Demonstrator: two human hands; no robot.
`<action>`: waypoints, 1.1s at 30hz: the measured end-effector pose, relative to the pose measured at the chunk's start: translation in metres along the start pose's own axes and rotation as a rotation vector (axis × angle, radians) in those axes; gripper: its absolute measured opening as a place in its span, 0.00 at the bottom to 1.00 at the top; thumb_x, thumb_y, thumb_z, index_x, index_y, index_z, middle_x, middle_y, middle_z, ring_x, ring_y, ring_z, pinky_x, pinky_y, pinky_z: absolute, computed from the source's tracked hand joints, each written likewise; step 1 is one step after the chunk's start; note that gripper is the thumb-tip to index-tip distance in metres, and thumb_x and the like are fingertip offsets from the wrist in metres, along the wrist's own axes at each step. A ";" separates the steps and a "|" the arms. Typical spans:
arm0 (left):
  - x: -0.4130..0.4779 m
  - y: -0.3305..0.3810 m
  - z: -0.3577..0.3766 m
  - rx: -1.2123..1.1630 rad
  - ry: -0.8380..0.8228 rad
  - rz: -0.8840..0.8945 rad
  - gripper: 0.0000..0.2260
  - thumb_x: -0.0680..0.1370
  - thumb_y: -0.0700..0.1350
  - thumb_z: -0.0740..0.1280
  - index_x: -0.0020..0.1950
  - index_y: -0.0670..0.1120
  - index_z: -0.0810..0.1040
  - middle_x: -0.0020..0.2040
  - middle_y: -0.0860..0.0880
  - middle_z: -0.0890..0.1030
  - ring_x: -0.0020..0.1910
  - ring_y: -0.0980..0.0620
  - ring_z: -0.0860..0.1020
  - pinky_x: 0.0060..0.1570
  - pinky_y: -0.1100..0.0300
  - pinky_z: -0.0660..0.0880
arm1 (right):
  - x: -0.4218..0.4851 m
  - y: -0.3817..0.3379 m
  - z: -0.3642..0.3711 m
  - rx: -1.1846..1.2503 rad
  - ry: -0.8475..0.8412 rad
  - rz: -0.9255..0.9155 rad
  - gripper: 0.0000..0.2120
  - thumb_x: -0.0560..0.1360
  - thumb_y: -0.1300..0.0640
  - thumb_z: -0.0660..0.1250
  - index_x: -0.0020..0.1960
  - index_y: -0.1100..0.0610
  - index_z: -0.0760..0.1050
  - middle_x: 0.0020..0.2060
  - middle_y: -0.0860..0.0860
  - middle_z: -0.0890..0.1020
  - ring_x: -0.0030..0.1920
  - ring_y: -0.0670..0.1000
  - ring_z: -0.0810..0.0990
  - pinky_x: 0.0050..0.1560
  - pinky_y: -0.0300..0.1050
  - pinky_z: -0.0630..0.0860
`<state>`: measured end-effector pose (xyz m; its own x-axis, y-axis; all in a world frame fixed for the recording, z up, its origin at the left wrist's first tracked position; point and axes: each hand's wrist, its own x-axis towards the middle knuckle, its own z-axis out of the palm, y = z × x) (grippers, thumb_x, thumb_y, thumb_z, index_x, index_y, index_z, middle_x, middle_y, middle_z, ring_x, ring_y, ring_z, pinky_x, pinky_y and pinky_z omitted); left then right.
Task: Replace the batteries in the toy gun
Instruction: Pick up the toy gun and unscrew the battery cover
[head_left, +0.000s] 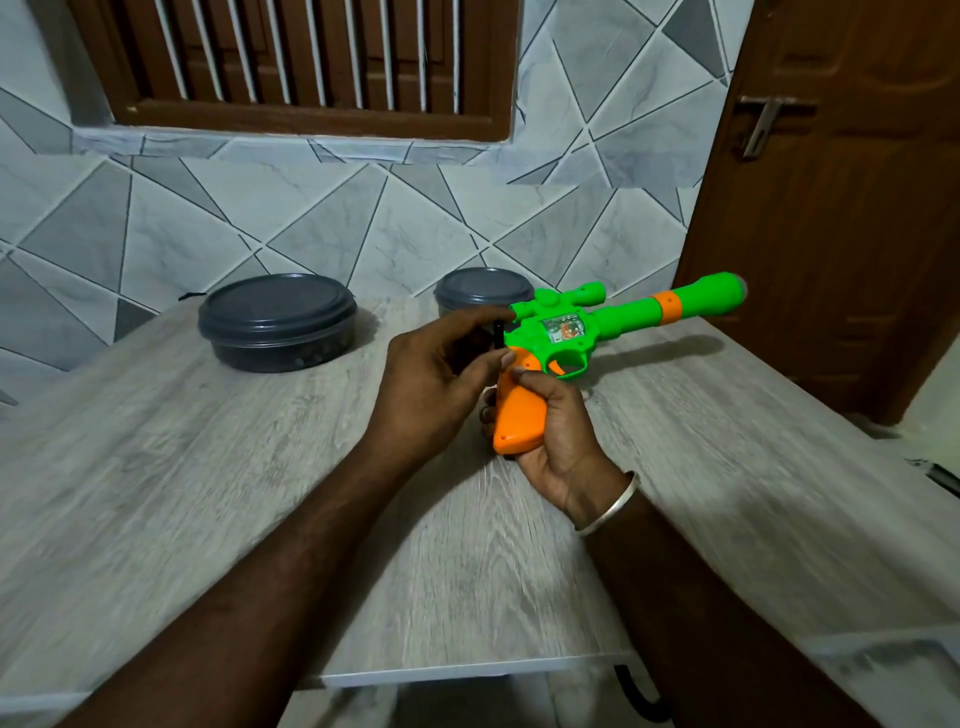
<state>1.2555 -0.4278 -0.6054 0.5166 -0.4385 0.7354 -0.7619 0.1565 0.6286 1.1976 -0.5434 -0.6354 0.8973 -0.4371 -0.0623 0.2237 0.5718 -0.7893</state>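
Observation:
A green toy gun with an orange grip is held above the wooden table, its barrel pointing up to the right. My right hand grips the orange handle from below. My left hand pinches a thin black tool, perhaps a screwdriver, upright at the back of the grip. Where the tool's tip meets the handle is hidden behind my fingers. No batteries are visible.
Two dark round lidded containers stand at the table's far edge, a large one at the left and a smaller one behind the gun. The grey wood-grain table meets a tiled wall; a brown door is at right.

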 end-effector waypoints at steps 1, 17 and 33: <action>0.000 0.000 0.000 -0.003 0.002 -0.005 0.16 0.77 0.37 0.72 0.64 0.44 0.81 0.53 0.48 0.85 0.50 0.51 0.84 0.52 0.47 0.82 | 0.000 0.000 0.000 -0.005 -0.004 0.000 0.09 0.78 0.57 0.61 0.54 0.59 0.76 0.35 0.56 0.78 0.32 0.53 0.76 0.31 0.43 0.73; 0.000 -0.027 -0.003 0.364 0.109 -0.165 0.05 0.74 0.37 0.73 0.45 0.45 0.79 0.41 0.49 0.84 0.42 0.51 0.82 0.47 0.48 0.80 | -0.006 -0.004 0.002 0.052 -0.067 0.031 0.11 0.79 0.57 0.58 0.54 0.64 0.72 0.36 0.56 0.76 0.28 0.50 0.76 0.28 0.39 0.74; -0.008 -0.030 0.001 0.743 -0.149 -0.435 0.09 0.81 0.40 0.65 0.57 0.48 0.83 0.52 0.48 0.85 0.49 0.51 0.81 0.50 0.59 0.76 | -0.008 -0.006 0.001 0.073 -0.064 0.043 0.10 0.78 0.57 0.58 0.52 0.63 0.72 0.35 0.55 0.76 0.29 0.50 0.76 0.27 0.39 0.74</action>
<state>1.2739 -0.4301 -0.6302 0.8039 -0.4447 0.3950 -0.5933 -0.6462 0.4800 1.1897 -0.5428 -0.6299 0.9286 -0.3671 -0.0547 0.2093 0.6394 -0.7398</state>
